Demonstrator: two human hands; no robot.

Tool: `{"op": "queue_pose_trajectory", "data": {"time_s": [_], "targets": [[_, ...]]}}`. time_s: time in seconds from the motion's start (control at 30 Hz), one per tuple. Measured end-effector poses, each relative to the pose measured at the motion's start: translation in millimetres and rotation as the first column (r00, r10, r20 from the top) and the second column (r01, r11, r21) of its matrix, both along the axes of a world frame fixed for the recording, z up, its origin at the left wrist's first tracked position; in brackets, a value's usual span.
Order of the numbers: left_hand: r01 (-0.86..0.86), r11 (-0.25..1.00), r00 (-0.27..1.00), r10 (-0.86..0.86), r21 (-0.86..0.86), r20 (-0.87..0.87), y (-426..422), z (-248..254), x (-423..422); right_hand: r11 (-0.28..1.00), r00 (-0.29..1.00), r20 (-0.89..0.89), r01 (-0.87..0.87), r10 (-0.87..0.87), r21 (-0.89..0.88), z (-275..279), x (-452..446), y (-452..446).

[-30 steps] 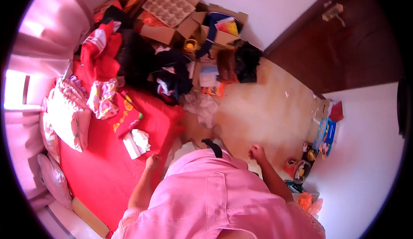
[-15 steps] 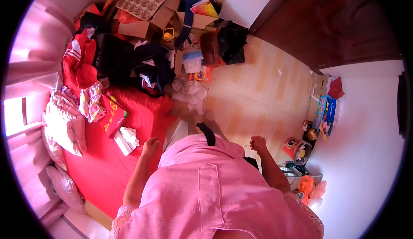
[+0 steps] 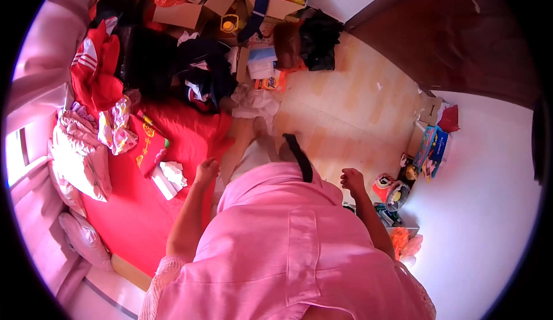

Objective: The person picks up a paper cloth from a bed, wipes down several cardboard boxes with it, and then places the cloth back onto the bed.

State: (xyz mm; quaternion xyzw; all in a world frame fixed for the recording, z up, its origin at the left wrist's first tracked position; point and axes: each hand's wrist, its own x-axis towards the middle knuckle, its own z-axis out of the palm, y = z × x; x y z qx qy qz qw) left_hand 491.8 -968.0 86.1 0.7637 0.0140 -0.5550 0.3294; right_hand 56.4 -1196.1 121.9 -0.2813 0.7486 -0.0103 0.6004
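Observation:
My left hand [image 3: 207, 171] hangs beside my body with its fingers curled in, and nothing shows in it. It is nearest the red-covered bed [image 3: 127, 222], where a white tissue pack [image 3: 167, 182] lies. On my other side, my right hand [image 3: 352, 180] is loosely closed over the floor, apart from everything; no object shows in it. I wear a pink top [image 3: 259, 239], and a black strap [image 3: 298, 157] hangs at its front hem. Part of my legs shows below the hem.
Cardboard boxes [image 3: 175, 15], dark clothes [image 3: 201, 67] and a black plastic bag [image 3: 319, 39] crowd the far end. Folded bedding [image 3: 83, 153] lies at left. A brown door [image 3: 449, 38] stands far right; a bin [image 3: 396, 196] and a blue box [image 3: 439, 147] line the right wall.
The view has shifted forward, so the bed, boxes and bin sit differently in it. My legs have moved and the black strap has swung right. Both hands remain empty at my sides.

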Motion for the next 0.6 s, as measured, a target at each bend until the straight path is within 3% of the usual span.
{"op": "queue_pose_trajectory", "data": {"time_s": [0.17, 0.47, 0.6], "targets": [[0.032, 0.998, 0.999, -0.032, -0.048, 0.008, -29.3, -9.1, -5.5, 0.999, 1.0, 0.012, -0.026, 0.026, 0.029, 6.4, 1.5, -15.2], [-0.248, 0.961, 0.969, 0.249, 0.119, 0.013, -51.4, -15.7, -92.6, 0.981, 0.989, 0.028, -0.146, 0.144, 0.131, -27.5, -73.2, -103.1], [-0.349, 0.923, 0.933, 0.358, 0.164, -0.034, -82.0, -2.5, -171.9, 0.961, 0.961, 0.04, -0.274, 0.272, 0.045, -51.9, -114.3, -180.7]]}}
